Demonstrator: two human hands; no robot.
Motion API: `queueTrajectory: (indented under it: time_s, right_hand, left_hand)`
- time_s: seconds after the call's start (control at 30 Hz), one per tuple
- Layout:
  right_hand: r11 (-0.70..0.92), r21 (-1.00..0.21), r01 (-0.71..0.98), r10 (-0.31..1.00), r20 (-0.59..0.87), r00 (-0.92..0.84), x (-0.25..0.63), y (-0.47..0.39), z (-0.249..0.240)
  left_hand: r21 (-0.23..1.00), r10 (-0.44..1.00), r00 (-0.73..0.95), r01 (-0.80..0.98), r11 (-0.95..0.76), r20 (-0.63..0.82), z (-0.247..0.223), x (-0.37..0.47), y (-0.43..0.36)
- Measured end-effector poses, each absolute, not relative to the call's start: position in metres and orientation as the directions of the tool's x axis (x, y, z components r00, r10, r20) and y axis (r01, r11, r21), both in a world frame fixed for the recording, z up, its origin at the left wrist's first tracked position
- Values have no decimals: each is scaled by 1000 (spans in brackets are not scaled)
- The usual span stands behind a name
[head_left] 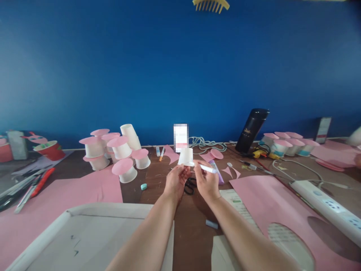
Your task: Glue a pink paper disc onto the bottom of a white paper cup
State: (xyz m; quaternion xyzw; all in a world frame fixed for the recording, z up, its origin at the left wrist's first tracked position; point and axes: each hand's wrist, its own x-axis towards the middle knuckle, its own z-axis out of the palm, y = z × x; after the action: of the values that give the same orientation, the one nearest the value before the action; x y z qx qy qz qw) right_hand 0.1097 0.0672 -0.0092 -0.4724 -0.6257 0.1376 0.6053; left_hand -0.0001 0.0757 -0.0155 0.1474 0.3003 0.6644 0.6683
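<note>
My left hand (177,180) is closed on the rim of a small white paper cup (186,156), held upside down above the table. In my right hand (207,182) is a white marker pen (205,168), its tip end against or just in front of the cup's side. Whether the tip touches the cup I cannot tell. Black-handled scissors (190,186) lie below and between my hands. A purple tube-like item (216,173) lies behind my right hand, partly hidden. A grey cap-like piece (211,224) lies near my right forearm.
Several white cups topped with pink paper discs (120,146) stand at the left. Pink paper sheets (84,190) flank both sides. A black flask (252,130), cables and a white power strip (327,203) are at the right. A phone-like screen (181,136) stands behind the cup.
</note>
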Motion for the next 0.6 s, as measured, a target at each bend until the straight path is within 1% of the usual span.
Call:
queueTrajectory:
  time_s: [0.23,0.6]
  right_hand:
    - [512,-722,465,739,647,190,109,67,-8]
    - [509,-719,473,742,645,182,109,66,-8]
  left_hand:
    - [581,972,-81,-811,66,-222,-15,0,77]
    - [570,971,-78,-819,68,-228,-14,-1,77]
